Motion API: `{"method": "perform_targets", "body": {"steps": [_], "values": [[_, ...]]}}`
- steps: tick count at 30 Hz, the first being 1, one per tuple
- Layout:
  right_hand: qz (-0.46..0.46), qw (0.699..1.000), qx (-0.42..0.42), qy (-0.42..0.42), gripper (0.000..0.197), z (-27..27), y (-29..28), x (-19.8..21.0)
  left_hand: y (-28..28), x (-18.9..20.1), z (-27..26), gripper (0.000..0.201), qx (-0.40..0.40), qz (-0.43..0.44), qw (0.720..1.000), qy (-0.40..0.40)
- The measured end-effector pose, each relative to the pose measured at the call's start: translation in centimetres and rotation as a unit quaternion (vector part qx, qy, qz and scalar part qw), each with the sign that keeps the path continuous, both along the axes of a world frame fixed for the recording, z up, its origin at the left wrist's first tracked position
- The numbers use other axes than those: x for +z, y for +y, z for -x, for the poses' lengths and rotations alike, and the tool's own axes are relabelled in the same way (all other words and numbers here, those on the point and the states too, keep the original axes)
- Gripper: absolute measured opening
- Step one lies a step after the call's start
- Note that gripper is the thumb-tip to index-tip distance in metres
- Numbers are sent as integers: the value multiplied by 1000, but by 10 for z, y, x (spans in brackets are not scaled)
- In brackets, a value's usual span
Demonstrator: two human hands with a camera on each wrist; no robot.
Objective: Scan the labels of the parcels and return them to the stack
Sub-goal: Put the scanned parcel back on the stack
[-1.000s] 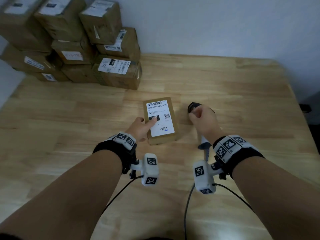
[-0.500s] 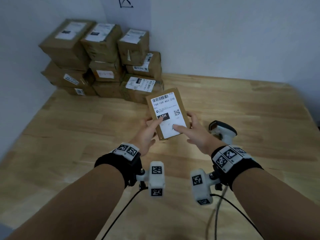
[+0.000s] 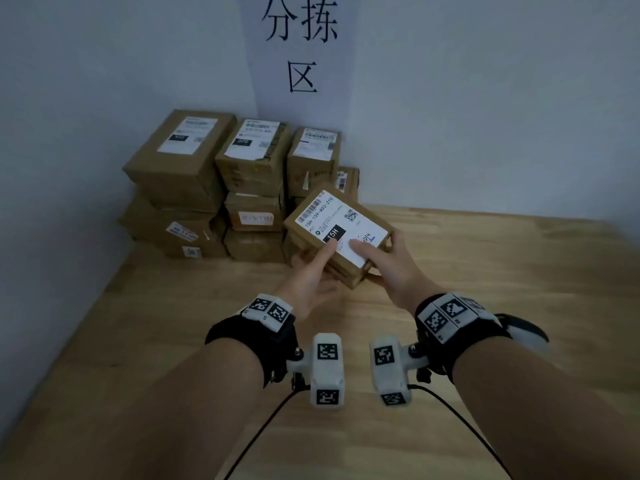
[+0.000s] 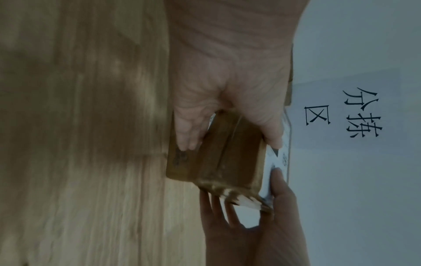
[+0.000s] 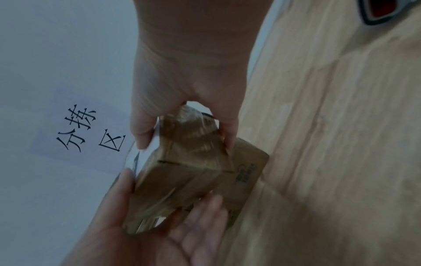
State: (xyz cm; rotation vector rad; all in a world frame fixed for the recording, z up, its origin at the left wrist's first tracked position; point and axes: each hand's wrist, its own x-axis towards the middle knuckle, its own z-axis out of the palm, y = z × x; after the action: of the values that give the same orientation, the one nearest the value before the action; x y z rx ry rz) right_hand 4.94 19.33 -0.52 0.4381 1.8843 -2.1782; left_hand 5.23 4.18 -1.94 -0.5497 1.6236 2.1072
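I see the parcel (image 3: pixel 341 233) held off the table (image 3: pixel 485 306) between both hands, tilted, its white label (image 3: pixel 341 227) facing up, just in front of the stack (image 3: pixel 221 188) in the corner. My left hand (image 3: pixel 311 275) grips the near left side: thumb lying on the label, fingers curled underneath, as the left wrist view shows. My right hand (image 3: pixel 388 268) grips the near right corner the same way, thumb on the label and fingers under the bottom face. Whether the parcel's far edge touches the stack I cannot tell; it hides the boxes behind it. The scanner (image 5: pixel 387 10) shows only as a cut-off corner in the right wrist view, and my right wrist mostly covers it in the head view. Both wrist pictures are blurred.
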Motion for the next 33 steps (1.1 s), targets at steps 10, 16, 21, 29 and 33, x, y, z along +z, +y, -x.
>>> {"method": "perform_targets", "body": {"steps": [10, 16, 21, 29, 33], "values": [[-118, 990, -76, -26, 73, 96, -20, -5, -89, -12, 68, 47, 27, 203, 979, 26], [-127, 989, -73, -35, 84, 105, -36, -24, -101, -28, 78, 50, 31, 203, 979, 16], [-135, 988, -77, -16, 57, 105, -50, -28, -102, -33, 78, 47, 38, 194, 980, 11], [-265, 958, -107, 18, 49, 111, -62, -38, -112, -38, 77, 50, 32, 207, 978, 8], [-335, 936, -104, 9, 49, 111, -65, -37, -117, -32, 75, 51, 32, 216, 976, 20]]}}
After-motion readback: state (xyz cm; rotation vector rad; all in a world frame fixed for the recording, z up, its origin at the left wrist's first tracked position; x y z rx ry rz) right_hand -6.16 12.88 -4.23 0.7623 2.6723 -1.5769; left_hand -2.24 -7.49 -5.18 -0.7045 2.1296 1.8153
